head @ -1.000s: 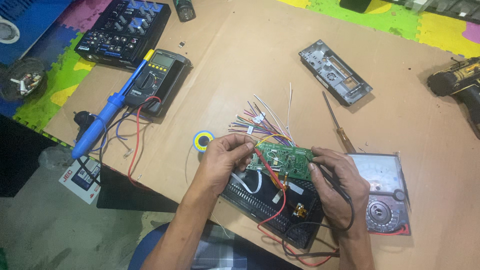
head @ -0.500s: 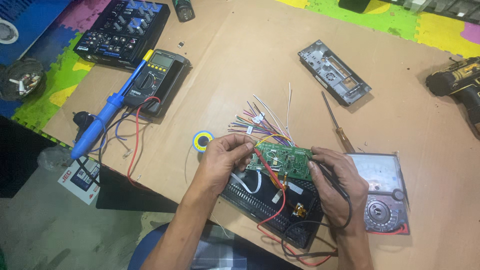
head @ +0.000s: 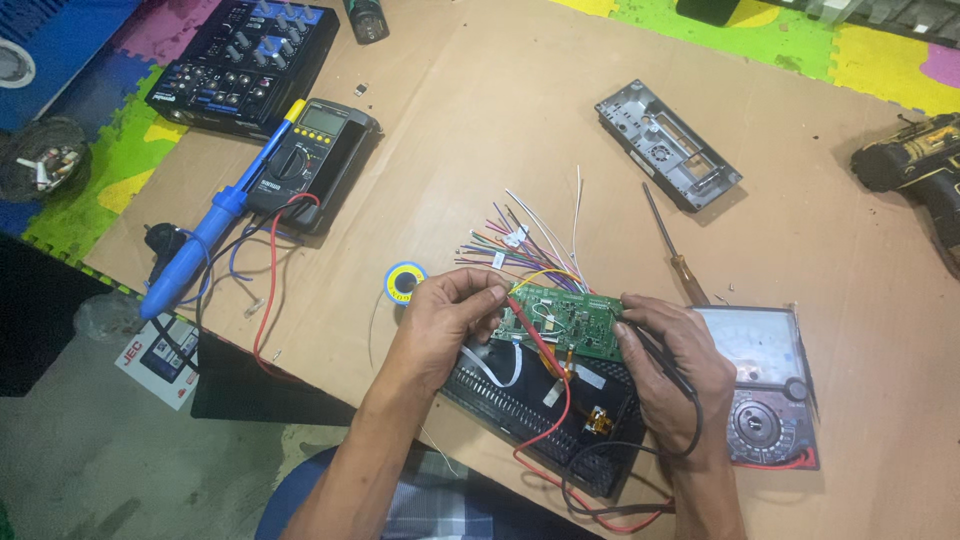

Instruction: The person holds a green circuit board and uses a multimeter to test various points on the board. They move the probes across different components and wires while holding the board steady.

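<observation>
Held a flat green circuit board [head: 562, 322] between both hands, above a black slotted case [head: 540, 415]. Left hand [head: 447, 318] pinched the board's left edge. Right hand [head: 676, 368] gripped the right edge along with a black wire [head: 690, 420]. Just right of that hand lay a grey dial meter [head: 765, 395]; just left of the other, a small yellow solder roll [head: 405, 282].

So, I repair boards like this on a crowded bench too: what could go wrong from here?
The green circuit board is pinched by its edges between the left hand and right hand, above the black ribbed chassis; a slip might strain the white ribbon cable. The red probe lead crossing the board could snag. The bare-ended coloured wire bundle might touch something and short.
</observation>
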